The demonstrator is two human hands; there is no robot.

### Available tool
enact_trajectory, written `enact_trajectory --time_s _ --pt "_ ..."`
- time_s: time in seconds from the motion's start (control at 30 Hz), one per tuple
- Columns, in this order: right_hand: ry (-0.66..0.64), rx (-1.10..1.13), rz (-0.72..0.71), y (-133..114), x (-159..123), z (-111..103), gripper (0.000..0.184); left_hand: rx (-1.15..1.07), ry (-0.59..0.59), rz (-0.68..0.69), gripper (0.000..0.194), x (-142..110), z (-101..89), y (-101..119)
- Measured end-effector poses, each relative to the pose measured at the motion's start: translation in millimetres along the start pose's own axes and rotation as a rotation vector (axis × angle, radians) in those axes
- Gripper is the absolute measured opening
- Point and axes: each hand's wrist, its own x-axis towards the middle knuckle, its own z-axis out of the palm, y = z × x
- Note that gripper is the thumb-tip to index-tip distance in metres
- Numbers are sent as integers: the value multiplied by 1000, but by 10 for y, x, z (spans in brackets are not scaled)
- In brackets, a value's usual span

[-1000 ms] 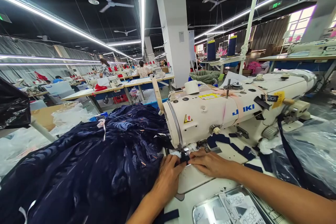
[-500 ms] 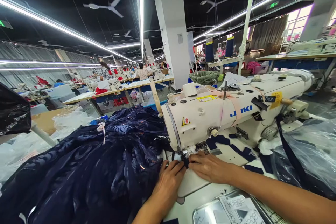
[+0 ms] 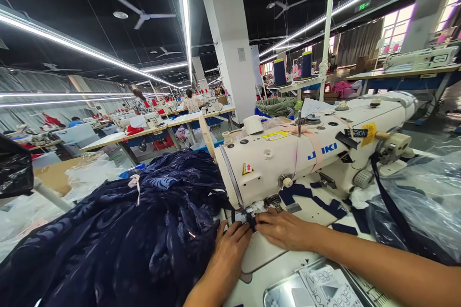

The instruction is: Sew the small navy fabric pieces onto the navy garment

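Observation:
A white sewing machine (image 3: pixel 273 153) marked JUKI stands before me. My left hand (image 3: pixel 230 249) is at the left of its presser foot, fingers closed and bent down onto a small piece of navy fabric (image 3: pixel 252 223). From the right, my right hand (image 3: pixel 284 229) presses the same piece with its closed fingertips, close beside the left. Most of the piece is hidden under the fingers and the machine head. A large heap of navy patterned garments (image 3: pixel 118 230) lies left of my left hand.
Navy fabric scraps (image 3: pixel 329 206) lie on the machine bed. A metal tray (image 3: pixel 288 292) with printed labels (image 3: pixel 326 285) sits at the front. Clear plastic (image 3: pixel 425 201) spreads at right. Thread cones (image 3: pixel 279 73) stand behind the machine. Several people work at far tables.
The view has tilted and shifted slightly, so the machine and heap appear farther left. Both hands stay at the presser foot, with little visible movement.

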Motion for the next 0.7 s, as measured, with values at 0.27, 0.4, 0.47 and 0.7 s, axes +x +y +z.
enact_trajectory --time_s 0.27,0.4,0.47,0.7 --pt "-12 37 70 1 24 46 22 -47 -33 -27 50 32 -142 3" --pt "-31 115 132 29 5 17 28 -64 -14 -41 54 59 -140 -37" --pt "-41 174 154 54 -11 16 30 -70 3 -40 55 78 -134 -69" --pt "-81 279 508 172 110 194 27 -63 90 -15 54 141 -119 -126"
